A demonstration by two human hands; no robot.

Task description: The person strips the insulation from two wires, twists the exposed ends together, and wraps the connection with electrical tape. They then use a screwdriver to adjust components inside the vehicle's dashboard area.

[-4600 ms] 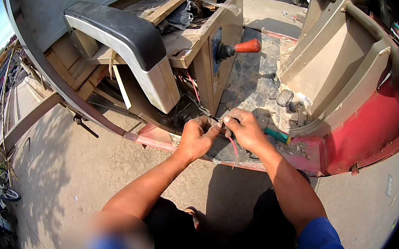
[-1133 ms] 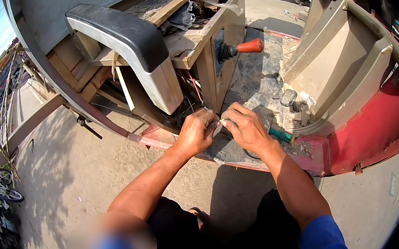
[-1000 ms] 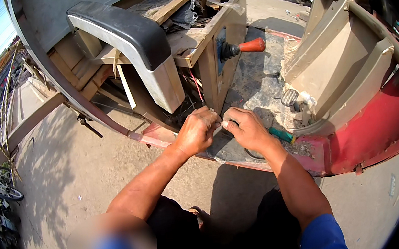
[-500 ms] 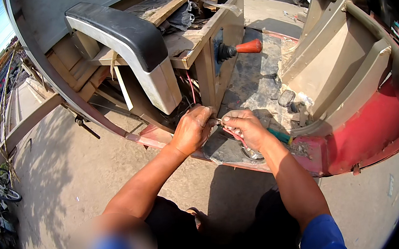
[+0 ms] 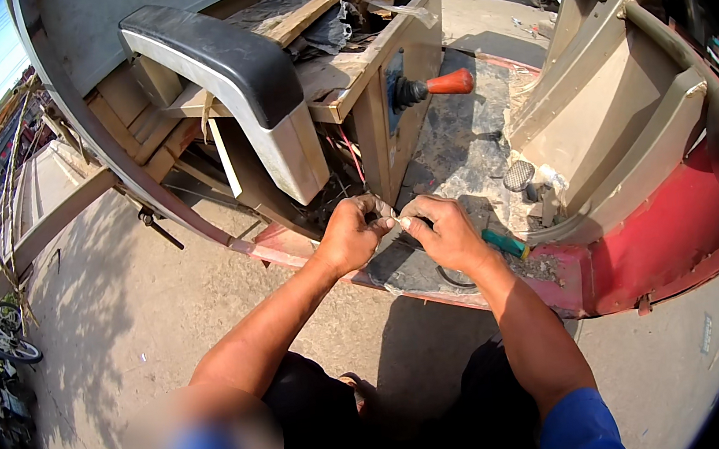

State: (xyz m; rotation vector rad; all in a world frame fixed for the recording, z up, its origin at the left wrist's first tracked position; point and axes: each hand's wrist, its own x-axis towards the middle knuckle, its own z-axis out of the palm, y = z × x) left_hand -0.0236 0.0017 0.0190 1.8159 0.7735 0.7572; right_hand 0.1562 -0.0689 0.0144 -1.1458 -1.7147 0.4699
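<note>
My left hand [image 5: 352, 236] and my right hand [image 5: 447, 234] meet in front of the vehicle's open cab, fingertips almost touching. Both are closed in a pinch on a thin wire [image 5: 396, 219], of which only a small pale bit shows between the fingers. Just behind my left hand, a red wire [image 5: 353, 152] hangs from the opening under the seat box [image 5: 392, 123]. Whether it runs into my fingers is hidden. Beneath my right hand, a dark looped cable [image 5: 453, 279] lies on the floor edge. A green-handled tool [image 5: 506, 243] rests beside my right wrist.
A grey and black armrest-like cover [image 5: 274, 101] juts out above my left hand. A lever with a red knob [image 5: 450, 84] sticks out of the box side. Right of it are a round pedal [image 5: 517, 176] and the beige front panel [image 5: 603, 108] with red bodywork [image 5: 671, 233].
The red wire that ran below my right fingers no longer shows there. My right hand has turned slightly, and the hanging red wire has shifted a little to the right.
</note>
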